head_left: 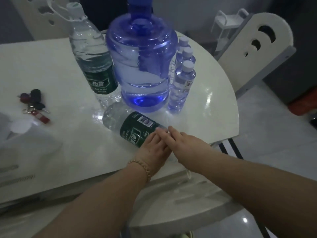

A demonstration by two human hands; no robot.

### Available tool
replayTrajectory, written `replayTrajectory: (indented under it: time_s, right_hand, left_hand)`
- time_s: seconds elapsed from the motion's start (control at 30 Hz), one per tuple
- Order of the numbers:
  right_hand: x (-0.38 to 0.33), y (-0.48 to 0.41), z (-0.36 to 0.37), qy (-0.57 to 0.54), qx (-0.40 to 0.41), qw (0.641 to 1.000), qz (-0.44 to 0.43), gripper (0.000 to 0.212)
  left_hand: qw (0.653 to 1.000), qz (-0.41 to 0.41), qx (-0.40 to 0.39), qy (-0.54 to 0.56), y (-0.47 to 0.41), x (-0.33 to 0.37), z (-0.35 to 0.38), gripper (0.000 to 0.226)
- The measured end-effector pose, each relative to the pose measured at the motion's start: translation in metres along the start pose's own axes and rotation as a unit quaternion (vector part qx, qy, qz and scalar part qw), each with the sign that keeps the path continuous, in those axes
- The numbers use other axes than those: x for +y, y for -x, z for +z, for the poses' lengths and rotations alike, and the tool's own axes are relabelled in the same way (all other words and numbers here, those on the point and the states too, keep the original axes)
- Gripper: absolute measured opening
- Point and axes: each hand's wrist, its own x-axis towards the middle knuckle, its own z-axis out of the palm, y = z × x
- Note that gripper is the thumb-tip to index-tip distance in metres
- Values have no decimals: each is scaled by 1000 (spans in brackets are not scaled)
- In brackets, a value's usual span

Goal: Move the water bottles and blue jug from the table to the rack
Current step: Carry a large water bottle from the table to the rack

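Far left, a white blurred object (20, 134) is cut by the frame edge; what it is cannot be made out. A bunch of keys (34, 105) with a red tag is laid on the white counter (51, 69), with bare surface all round it. A tall green-label bottle (93, 62) is stood upright just beside the blue jug (142, 66), whose cap is cut off at the top edge. In front of both, near the counter's near edge, a second green-label bottle (130, 127) is laid on its side, base toward the tall bottle; its neck end is hidden under the hands.

The left hand (152, 145), with a bead bracelet on the wrist, is laid over the label end of the lying bottle with fingers fairly straight; nothing is seen clasped. The right hand (181, 143) is brought in from the right, its fingers overlapped with the left hand's on top of the bottle. Whether they are curled round the neck cannot be told. Both forearms are stretched forward across the near edge.

Right of the jug, a row of small clear bottles (183, 79) is stood close together, the rear ones partly hidden. Bare counter is left beyond them up to the curved right edge. A white chair back (257, 48) is stood past that edge.
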Motion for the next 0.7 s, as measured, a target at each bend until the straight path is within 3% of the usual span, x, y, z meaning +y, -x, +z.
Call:
replayTrajectory:
  time_s: [0.1, 0.2, 0.27, 0.37, 0.53, 0.7]
  right_hand:
    - [1, -5, 2, -27, -5, 1000, 1, 110]
    - [0, -16, 0, -48, -3, 999, -4, 120]
    - [-6, -26, 1, -61, 3, 998, 1, 128]
    - [-21, -38, 15, -51, -3, 998, 36, 138]
    - [-24, -45, 30, -55, 37, 995, 80, 141]
    - [-22, -49, 33, -77, 51, 989, 112, 138]
  left_hand:
    - [997, 19, -49, 55, 3, -8, -6, 83]
    - [995, 74, -26, 64, 11, -35, -19, 81]
    - [997, 72, -17, 12, 19, -65, -27, 81]
    - [992, 19, -81, -100, 24, -110, -36, 100]
    - [979, 38, -156, -123, 2, -141, -19, 126]
    - [988, 34, -126, -76, -5, -143, -4, 112]
